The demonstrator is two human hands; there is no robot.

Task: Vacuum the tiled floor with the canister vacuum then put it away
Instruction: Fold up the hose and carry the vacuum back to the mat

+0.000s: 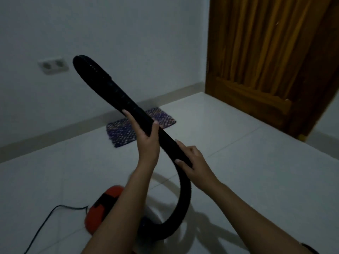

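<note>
Open tiled floor [256,171] spreads from 1 to 5 o'clock, reaching the wooden door [256,52] at 1 o'clock. A black hose [113,92] (gripped by the left hand [146,143] and right hand [191,162]) slants across the centre toward 11 o'clock. A red canister [100,209] and its cord [60,206] block 7 o'clock; a woven mat [126,131] lies at 11.
</note>
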